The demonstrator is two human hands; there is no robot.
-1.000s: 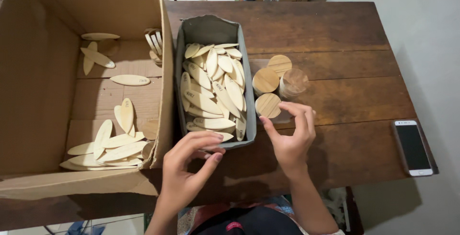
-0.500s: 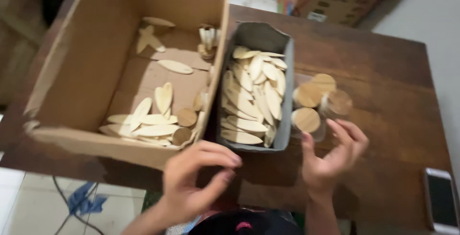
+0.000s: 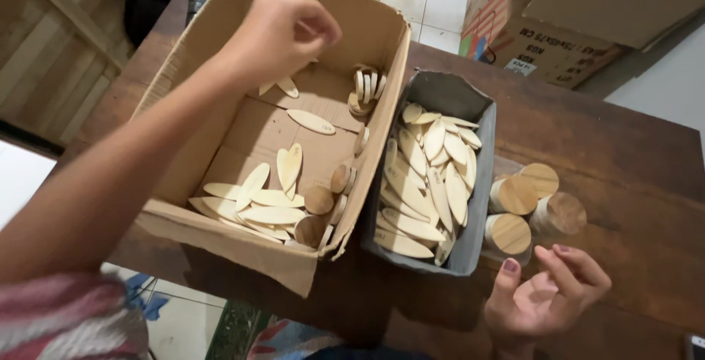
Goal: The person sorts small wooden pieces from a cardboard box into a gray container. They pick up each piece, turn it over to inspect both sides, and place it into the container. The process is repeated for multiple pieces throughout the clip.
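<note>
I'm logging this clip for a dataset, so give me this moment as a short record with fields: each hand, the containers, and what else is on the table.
left hand: loosely closed, raised over the cardboard box; contents of its fingers not visible
right hand: open, palm up, empty, near the round wooden lids
cardboard box: holds scattered oval wooden pieces
grey tray: full of oval wooden pieces
round wooden lids: grouped right of the tray
table: dark wood

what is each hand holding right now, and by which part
The right hand lies palm up and open, holding nothing, beside the wooden discs. The left hand is curled closed over the cardboard box; whether its fingers hide a piece cannot be told.
</note>
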